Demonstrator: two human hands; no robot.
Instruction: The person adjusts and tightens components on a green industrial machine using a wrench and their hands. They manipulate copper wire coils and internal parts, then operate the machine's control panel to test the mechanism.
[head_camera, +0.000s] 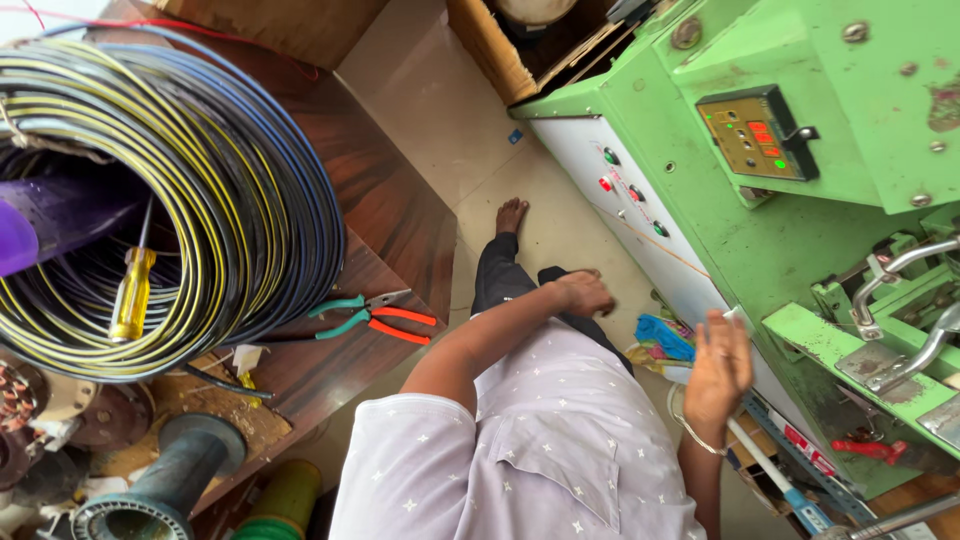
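Green machine at right, with a control panel. Wire coil on the wooden table, a yellow screwdriver inside it, pliers beside. Left hand loosely curled, empty, on the knee; right hand open, empty, near the machine.

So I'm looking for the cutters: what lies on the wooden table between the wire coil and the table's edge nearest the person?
In the head view, pliers with teal and orange handles lie between the wire coil and the wooden table edge.
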